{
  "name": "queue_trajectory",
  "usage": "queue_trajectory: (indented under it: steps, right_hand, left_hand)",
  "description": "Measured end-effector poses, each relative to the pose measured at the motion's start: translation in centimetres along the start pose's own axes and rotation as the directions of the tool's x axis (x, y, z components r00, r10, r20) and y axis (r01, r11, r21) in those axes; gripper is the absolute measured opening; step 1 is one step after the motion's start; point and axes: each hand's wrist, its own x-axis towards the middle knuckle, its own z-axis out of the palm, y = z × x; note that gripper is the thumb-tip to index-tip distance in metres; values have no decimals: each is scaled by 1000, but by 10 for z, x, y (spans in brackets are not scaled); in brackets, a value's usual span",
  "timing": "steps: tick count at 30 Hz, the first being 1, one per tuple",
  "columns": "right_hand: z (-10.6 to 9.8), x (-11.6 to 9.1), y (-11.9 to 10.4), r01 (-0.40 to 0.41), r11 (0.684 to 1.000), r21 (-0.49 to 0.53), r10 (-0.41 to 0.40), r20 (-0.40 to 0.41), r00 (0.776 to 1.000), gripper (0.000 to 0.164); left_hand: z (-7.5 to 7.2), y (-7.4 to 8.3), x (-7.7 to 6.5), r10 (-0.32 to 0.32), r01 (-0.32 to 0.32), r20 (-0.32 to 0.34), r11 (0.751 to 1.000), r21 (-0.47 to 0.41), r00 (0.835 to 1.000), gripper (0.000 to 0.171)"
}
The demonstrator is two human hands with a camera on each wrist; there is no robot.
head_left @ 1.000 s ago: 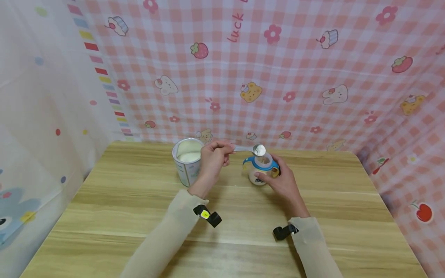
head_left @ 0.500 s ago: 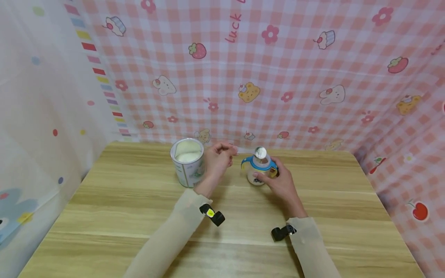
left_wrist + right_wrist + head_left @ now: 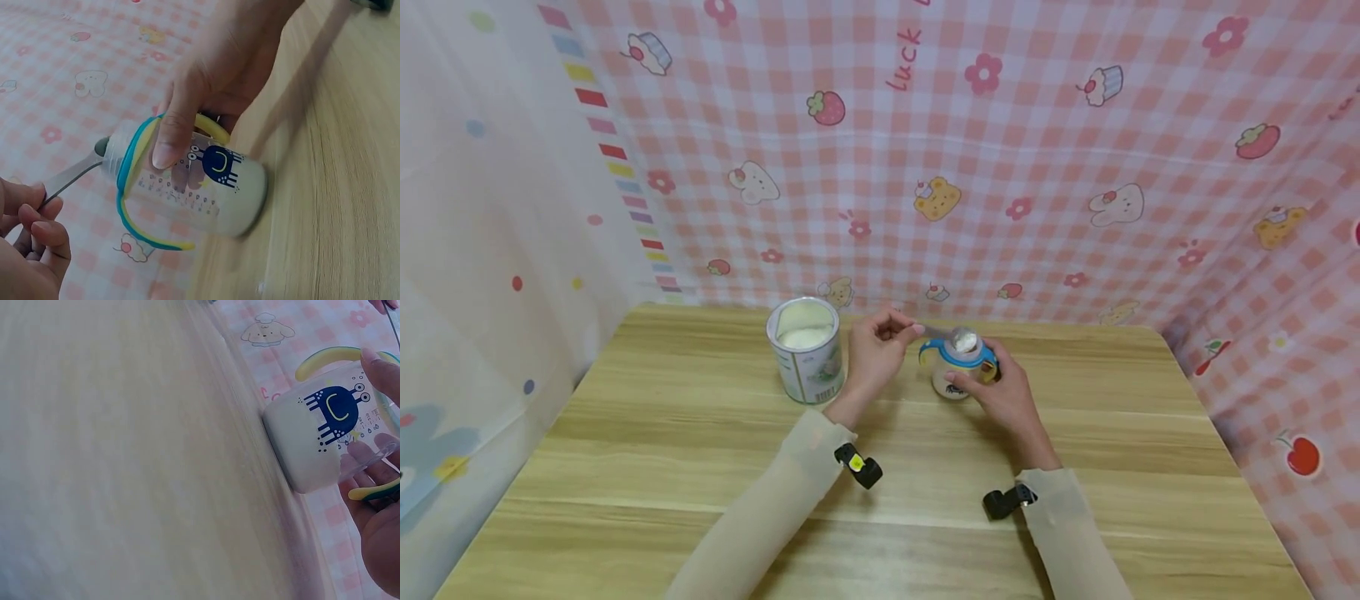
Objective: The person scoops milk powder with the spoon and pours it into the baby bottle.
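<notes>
My left hand [image 3: 878, 350] pinches the handle of a metal spoon [image 3: 964, 339], whose bowl carries white powder. That bowl lies at the mouth of a clear baby bottle [image 3: 219, 206] with blue and yellow handles and a dark blue crab-like print. Whitish contents fill the bottle's lower part. My right hand [image 3: 1009, 392] grips the bottle's side, thumb in front and fingers behind, while the bottle stands upright on the table. Left of my left hand is an uncovered can [image 3: 811, 367] with white powder inside.
The wood-grain table [image 3: 917, 533] extends on both sides and towards me. Behind it hangs a pink checked cloth [image 3: 880, 150] with cartoon prints. A pale dotted cloth [image 3: 482, 208] hangs at the left.
My left hand has moved right and the spoon has come down from above the bottle to its mouth, still bearing powder. The right hand and bottle have stayed in place.
</notes>
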Motion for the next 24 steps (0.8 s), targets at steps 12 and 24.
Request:
queue_trajectory:
  steps: [12,24]
  right_hand:
    - [1,-1,0,-1,1000,-11,1,4,1000,80]
    - [-2,0,0,-4,1000,-17,4,-1,1000,81]
  left_hand:
    - [-5,-6,-4,337,-350,119,930,115,934,7]
    - [-10,-11,-6,633,-683,267,706,188,727,11]
